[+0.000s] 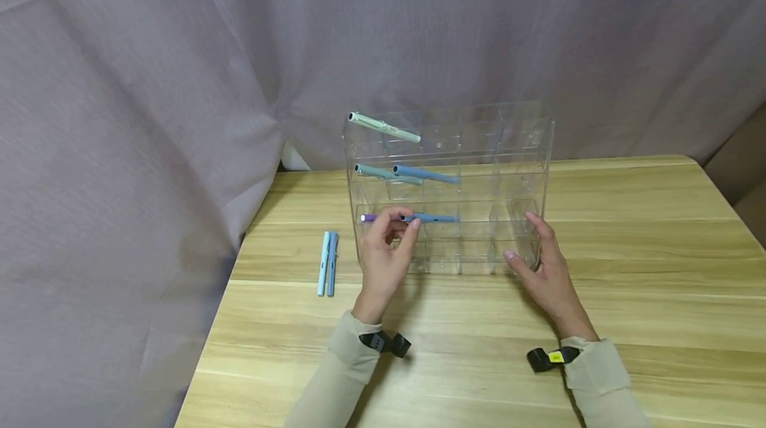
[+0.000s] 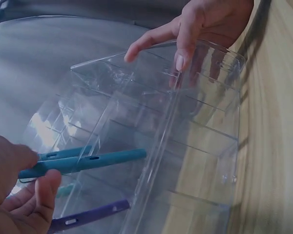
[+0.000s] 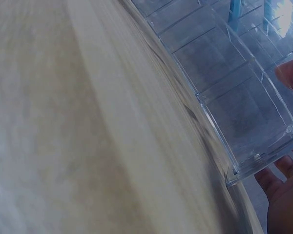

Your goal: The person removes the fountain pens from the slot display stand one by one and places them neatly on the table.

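A clear acrylic pen organizer with tiered compartments stands on the table. My left hand pinches a blue pen between thumb and fingers, and the pen lies level across a lower tier. In the left wrist view, a purple pen rests in the organizer just beside the held pen. My right hand holds the organizer's right side, thumb at the front and fingers round the side wall. Higher up sit a pale green pen, a darker green pen and another blue pen.
Left of the organizer, a light blue pen and a darker blue pen lie side by side on the wooden table. A grey curtain hangs behind the organizer and along the table's left edge.
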A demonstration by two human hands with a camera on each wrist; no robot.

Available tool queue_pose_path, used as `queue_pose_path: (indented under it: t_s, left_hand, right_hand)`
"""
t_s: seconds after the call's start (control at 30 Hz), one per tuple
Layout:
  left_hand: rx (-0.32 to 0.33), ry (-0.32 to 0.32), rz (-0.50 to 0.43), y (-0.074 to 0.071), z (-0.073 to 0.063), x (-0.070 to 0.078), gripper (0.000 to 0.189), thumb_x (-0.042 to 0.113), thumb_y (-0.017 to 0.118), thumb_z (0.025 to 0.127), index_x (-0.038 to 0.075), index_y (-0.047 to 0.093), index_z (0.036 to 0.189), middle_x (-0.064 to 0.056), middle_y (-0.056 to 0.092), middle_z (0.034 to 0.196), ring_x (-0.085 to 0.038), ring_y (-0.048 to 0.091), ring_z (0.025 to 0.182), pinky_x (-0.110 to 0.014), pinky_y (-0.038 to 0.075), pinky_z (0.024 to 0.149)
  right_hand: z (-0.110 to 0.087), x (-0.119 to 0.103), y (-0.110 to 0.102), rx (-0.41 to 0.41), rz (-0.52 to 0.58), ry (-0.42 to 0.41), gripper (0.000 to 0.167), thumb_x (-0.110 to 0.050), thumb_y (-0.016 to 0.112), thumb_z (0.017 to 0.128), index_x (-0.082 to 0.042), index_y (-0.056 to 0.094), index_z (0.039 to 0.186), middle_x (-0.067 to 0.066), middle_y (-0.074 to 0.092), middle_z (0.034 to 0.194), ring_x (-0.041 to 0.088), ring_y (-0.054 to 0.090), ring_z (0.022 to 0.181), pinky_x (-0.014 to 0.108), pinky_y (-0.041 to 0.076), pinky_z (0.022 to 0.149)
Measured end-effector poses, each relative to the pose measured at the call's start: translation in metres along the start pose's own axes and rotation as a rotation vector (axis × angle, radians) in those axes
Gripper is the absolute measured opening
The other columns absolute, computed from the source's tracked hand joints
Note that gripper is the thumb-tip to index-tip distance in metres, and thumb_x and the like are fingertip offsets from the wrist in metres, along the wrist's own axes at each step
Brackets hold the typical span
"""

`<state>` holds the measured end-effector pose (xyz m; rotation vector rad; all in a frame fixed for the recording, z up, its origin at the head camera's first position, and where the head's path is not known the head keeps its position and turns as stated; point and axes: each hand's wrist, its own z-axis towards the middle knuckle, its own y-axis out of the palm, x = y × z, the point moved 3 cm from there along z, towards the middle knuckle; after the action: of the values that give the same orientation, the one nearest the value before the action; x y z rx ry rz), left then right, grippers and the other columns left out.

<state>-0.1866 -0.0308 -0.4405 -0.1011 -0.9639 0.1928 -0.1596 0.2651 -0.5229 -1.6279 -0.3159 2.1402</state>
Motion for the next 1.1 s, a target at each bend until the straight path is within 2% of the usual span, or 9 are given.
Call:
queue_pose_path:
  t_s: [0.17,0.3,0.4,0.5,0.6,0.73,0.93,1.03,1.1]
  left_hand:
    - [0.037,0.108,-0.037,-0.001,0.002,0.008,0.01,0.004,0.072,0.101,0.001,0.07,0.111,-0.021,0.078,0.106,-0.026,0.073,0.085,-0.023,0.06,0.074]
    - [0.058,0.202,-0.162,-0.009,0.002,0.019,0.014,-0.007,0.067,0.101,-0.006,0.066,0.115,-0.029,0.074,0.115,-0.02,0.072,0.103,-0.024,0.059,0.085]
    - [0.074,0.212,-0.281,-0.018,0.002,0.029,0.021,-0.012,0.063,0.101,-0.01,0.061,0.122,-0.026,0.074,0.121,-0.014,0.072,0.112,-0.022,0.058,0.088]
    - [0.088,0.175,-0.385,-0.025,0.002,0.037,0.026,-0.011,0.059,0.103,-0.013,0.055,0.128,-0.013,0.076,0.13,-0.016,0.073,0.117,-0.022,0.06,0.092]
    - [0.087,0.124,-0.447,-0.03,0.002,0.042,0.029,-0.007,0.057,0.106,-0.014,0.049,0.132,-0.001,0.076,0.134,-0.02,0.075,0.118,-0.027,0.064,0.095]
    - [0.046,0.036,-0.542,-0.032,0.001,0.044,0.031,-0.003,0.052,0.11,-0.01,0.045,0.139,-0.001,0.074,0.136,-0.02,0.075,0.114,-0.034,0.066,0.095]
    - [-0.04,-0.159,-0.775,-0.03,-0.003,0.04,0.034,0.004,0.042,0.114,0.019,0.048,0.144,-0.003,0.069,0.14,-0.016,0.076,0.105,-0.036,0.067,0.092]
    - [-0.106,-0.199,-0.861,-0.029,-0.005,0.038,0.034,0.005,0.037,0.116,0.023,0.048,0.143,-0.002,0.067,0.138,-0.013,0.071,0.097,-0.031,0.066,0.084]
    - [-0.14,-0.214,-0.868,-0.028,-0.006,0.037,0.033,0.007,0.036,0.116,0.023,0.05,0.142,-0.001,0.068,0.133,-0.01,0.066,0.09,-0.023,0.062,0.076]
  right_hand:
    - [0.0,0.0,0.001,-0.007,0.01,-0.001,0.084,-0.008,0.072,0.099,-0.026,0.028,0.169,0.026,0.027,0.174,0.058,0.025,0.157,0.086,0.016,0.122]
    - [0.0,-0.001,0.001,-0.007,0.016,-0.005,0.084,-0.007,0.072,0.098,-0.024,0.029,0.168,0.026,0.027,0.174,0.058,0.026,0.157,0.085,0.016,0.122]
    - [0.0,-0.002,0.0,-0.005,0.017,-0.004,0.085,-0.007,0.072,0.098,-0.023,0.029,0.168,0.027,0.028,0.173,0.059,0.028,0.155,0.086,0.017,0.121]
    - [0.0,-0.001,0.0,-0.004,0.017,-0.002,0.085,-0.007,0.072,0.097,-0.025,0.029,0.168,0.026,0.028,0.174,0.058,0.027,0.156,0.085,0.017,0.122]
    - [0.0,0.0,0.0,-0.005,0.019,-0.003,0.085,-0.006,0.072,0.097,-0.025,0.029,0.168,0.026,0.028,0.174,0.056,0.026,0.157,0.082,0.016,0.124]
    - [0.0,0.001,0.0,-0.002,0.022,-0.008,0.085,-0.005,0.072,0.097,-0.025,0.029,0.168,0.025,0.028,0.174,0.055,0.026,0.158,0.079,0.016,0.126]
    - [-0.001,-0.001,0.0,-0.001,0.021,0.005,0.086,-0.006,0.072,0.098,-0.028,0.029,0.168,0.025,0.027,0.174,0.057,0.027,0.156,0.082,0.016,0.124]
    - [-0.001,-0.001,0.0,0.001,0.023,0.005,0.086,-0.006,0.072,0.098,-0.027,0.029,0.169,0.026,0.027,0.174,0.058,0.027,0.156,0.082,0.017,0.124]
    - [-0.001,-0.001,0.001,0.001,0.025,0.004,0.086,-0.006,0.072,0.098,-0.027,0.029,0.169,0.026,0.027,0.174,0.058,0.028,0.156,0.082,0.016,0.124]
